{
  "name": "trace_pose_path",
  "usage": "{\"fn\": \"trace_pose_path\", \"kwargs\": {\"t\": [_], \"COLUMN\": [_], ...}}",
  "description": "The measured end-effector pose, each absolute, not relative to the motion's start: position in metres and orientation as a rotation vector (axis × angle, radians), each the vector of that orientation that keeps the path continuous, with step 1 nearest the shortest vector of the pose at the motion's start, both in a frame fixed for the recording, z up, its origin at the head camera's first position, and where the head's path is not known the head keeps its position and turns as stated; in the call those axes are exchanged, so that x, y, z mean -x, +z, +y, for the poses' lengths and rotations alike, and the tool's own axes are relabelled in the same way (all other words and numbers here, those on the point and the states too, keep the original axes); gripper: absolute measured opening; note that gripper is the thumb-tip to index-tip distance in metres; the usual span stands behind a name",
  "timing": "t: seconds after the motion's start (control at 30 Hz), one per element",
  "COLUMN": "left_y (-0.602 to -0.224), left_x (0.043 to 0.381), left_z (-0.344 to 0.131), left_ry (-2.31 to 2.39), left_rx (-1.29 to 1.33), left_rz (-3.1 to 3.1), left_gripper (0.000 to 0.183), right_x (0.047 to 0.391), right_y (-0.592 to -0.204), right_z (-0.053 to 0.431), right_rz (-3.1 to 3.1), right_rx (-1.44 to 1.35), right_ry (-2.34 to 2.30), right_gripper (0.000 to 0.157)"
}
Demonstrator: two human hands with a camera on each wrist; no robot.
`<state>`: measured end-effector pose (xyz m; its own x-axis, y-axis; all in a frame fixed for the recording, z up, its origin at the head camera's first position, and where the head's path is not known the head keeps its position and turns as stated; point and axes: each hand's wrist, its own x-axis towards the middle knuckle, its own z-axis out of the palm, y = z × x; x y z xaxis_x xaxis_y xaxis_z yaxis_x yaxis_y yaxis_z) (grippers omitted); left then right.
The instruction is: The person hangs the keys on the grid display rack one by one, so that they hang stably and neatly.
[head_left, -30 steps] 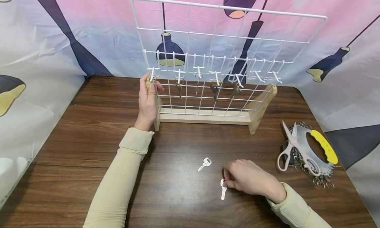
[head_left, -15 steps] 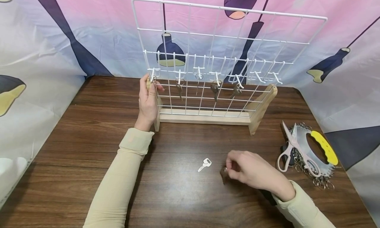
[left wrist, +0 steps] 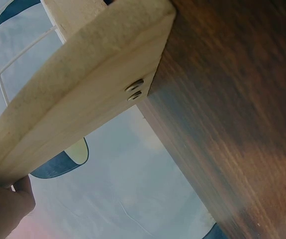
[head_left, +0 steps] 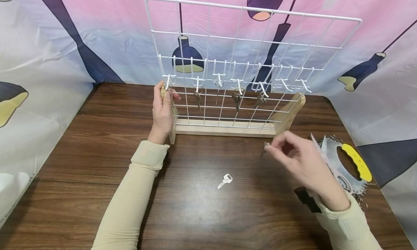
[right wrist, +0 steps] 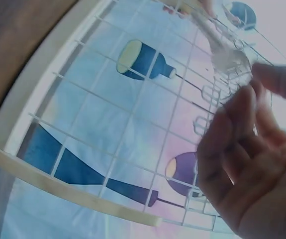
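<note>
My left hand (head_left: 163,110) grips the left wooden side piece (left wrist: 83,94) of a white wire grid rack with a pale wooden base bar (head_left: 224,130). White hooks (head_left: 240,86) line the grid. Keys on rings hang from several of them, one being a dark key (head_left: 236,98); the two rightmost hooks bear none. Thumb and fingers of my right hand (head_left: 304,159) pinch a key (head_left: 263,151), blurred, above the table in front of the rack's right end. In the right wrist view this key (right wrist: 230,60) overlaps the hooks. A silver key (head_left: 224,181) lies on the table.
On the right lies a toothed metal plate with a yellow handle (head_left: 356,162) and small rings along its edge. Pink scissors (head_left: 344,183) lie over it, partly hidden by my right arm. A patterned cloth (head_left: 127,43) hangs behind the wooden table (head_left: 107,134).
My right hand has picked up the nearer key from the table and moved up and to the right toward the rack. The left hand keeps its hold on the rack's side.
</note>
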<state>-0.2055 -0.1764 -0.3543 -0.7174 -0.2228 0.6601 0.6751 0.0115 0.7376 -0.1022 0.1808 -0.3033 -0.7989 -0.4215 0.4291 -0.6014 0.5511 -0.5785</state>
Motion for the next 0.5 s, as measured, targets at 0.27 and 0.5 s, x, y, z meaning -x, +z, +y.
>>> {"fn": "trace_pose_path", "kwargs": {"t": [0.27,0.5], "left_y": [-0.354,-0.354], "left_x": [0.206,0.206], "left_z": [-0.177,-0.176], "left_ry": [-1.777,-1.799], "left_rx": [0.484,0.496], "left_rz": [-1.634,-1.622], "left_gripper": [0.030,0.034], "right_x": [0.118,0.128], "right_y": [-0.276,-0.261], "right_z": [0.174,0.165], "right_rz": [-2.175,-1.921], "right_rx": [-0.587,-0.552], "right_ry": [1.363,1.594], "right_gripper": [0.007,0.016]}}
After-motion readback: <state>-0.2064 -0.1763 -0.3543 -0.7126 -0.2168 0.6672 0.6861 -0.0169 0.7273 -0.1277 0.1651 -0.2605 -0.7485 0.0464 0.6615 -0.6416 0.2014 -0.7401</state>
